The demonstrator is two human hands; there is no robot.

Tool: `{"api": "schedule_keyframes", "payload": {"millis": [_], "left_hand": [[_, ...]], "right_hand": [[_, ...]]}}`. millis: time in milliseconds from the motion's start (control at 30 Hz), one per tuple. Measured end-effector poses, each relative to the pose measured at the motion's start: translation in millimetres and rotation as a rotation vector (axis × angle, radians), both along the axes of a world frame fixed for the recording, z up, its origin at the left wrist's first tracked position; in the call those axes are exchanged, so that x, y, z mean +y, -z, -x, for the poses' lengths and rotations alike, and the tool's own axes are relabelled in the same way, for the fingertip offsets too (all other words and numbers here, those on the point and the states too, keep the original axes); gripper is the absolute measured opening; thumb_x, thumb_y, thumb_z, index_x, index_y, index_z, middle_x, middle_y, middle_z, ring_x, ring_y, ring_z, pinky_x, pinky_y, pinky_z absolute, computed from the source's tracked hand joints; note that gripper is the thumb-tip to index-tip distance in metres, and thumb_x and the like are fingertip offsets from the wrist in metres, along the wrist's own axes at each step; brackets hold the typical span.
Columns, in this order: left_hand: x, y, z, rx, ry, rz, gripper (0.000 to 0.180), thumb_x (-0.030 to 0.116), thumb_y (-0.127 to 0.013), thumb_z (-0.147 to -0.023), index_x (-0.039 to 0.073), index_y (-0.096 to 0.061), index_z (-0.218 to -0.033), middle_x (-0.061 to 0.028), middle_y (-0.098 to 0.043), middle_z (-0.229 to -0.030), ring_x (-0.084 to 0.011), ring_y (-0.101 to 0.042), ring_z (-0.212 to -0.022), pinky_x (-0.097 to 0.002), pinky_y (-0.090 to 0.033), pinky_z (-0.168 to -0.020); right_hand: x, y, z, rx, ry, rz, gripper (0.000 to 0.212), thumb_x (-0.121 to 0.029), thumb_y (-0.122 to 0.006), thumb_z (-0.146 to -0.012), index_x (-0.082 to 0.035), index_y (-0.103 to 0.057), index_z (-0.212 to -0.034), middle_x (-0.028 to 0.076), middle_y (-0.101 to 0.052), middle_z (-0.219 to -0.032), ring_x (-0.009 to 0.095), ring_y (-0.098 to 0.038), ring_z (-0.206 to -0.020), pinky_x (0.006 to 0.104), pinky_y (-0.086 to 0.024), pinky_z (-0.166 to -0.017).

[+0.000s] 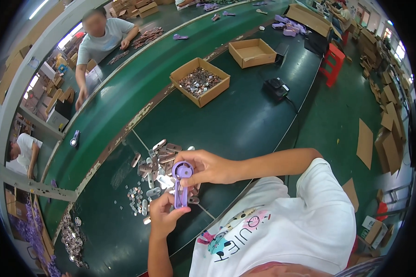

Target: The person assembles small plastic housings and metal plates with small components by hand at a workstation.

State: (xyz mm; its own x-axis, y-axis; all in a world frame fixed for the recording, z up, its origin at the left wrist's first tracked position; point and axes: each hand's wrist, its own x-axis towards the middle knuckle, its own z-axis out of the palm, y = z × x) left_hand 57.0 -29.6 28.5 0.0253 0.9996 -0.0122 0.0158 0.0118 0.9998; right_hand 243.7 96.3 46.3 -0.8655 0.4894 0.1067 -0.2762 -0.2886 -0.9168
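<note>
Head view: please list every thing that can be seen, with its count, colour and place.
purple part: one, purple, held in both hands
metal pieces: a pile, silver and brownish, on the table behind the hands
green table: one, dark green, under everything
full box: one, brown cardboard, holds small metal bits, mid table
empty box: one, brown cardboard, farther back
black device: one, black, near the table's right edge
red stool: one, red, right of the table
co-workers: two, light shirts, across and at left
left hand: one, grips the part's lower end
right hand: one, grips its ring end

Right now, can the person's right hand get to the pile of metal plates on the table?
Probably yes. The right hand holds the round end of the purple tool directly above the pile of metal plates, nothing between; but its fingers are occupied.
</note>
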Motion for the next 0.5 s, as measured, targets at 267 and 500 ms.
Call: {"api": "schedule_keyframes", "payload": {"millis": [267, 500], "left_hand": [[4, 6, -2, -0.047, -0.046, 0.002, 0.032, 0.010, -0.084, -0.067, 0.003, -0.053, -0.064, -0.0017, -0.059, -0.066, -0.0082, -0.051, -0.059, -0.0228, -0.040, -0.055], [34, 5, 12, -0.342, -0.381, 0.076, 0.038, 0.031, -0.056, -0.094, -0.003, -0.047, -0.110, -0.0119, -0.063, -0.090, -0.0187, -0.062, -0.068, -0.0284, -0.053, -0.062]], "right_hand": [[24, 16, 14, -0.017, -0.149, 0.041, 0.032, -0.013, -0.068, -0.086, -0.002, -0.049, -0.108, 0.006, -0.060, -0.090, 0.012, -0.061, -0.075, 0.0262, -0.053, -0.063], [71, 7, 40, 0.355, 0.510, -1.320, 0.031, -0.004, -0.070, -0.069, -0.005, -0.056, -0.097, 0.010, -0.056, -0.090, 0.025, -0.059, -0.079, 0.0320, -0.051, -0.063]]}}
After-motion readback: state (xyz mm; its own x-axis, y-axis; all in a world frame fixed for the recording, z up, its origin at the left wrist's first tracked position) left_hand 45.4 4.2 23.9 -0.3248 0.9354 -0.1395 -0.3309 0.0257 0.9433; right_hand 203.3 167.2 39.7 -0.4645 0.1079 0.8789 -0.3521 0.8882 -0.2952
